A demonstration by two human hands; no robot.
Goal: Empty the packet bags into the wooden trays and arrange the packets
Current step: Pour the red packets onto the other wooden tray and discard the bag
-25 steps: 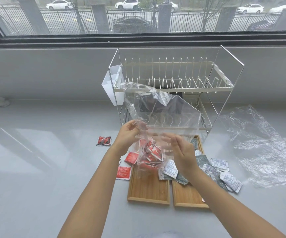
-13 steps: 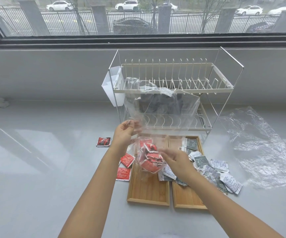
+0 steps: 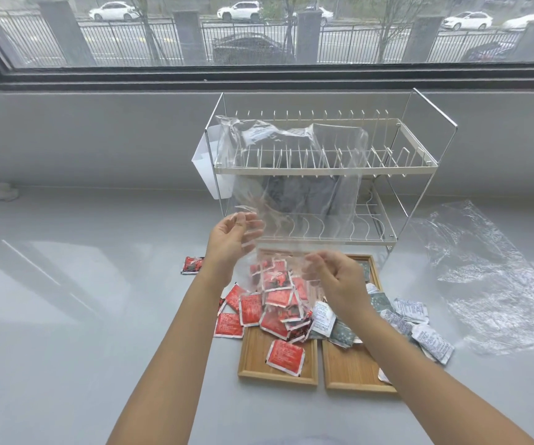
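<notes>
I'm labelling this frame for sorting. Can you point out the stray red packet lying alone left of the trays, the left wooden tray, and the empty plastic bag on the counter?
stray red packet (image 3: 192,264), head view, middle of its face.
left wooden tray (image 3: 256,351), head view, bare wood near its left side.
empty plastic bag (image 3: 487,277), head view, middle of the crumpled film.

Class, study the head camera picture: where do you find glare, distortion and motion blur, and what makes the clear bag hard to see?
Head view: pale window glare streaks the grey counter; wide-angle distortion bows the window frame; the left hand fingers smear slightly; the clear bag shows mainly by creases and highlights, with the dish rack visible through it.
</notes>
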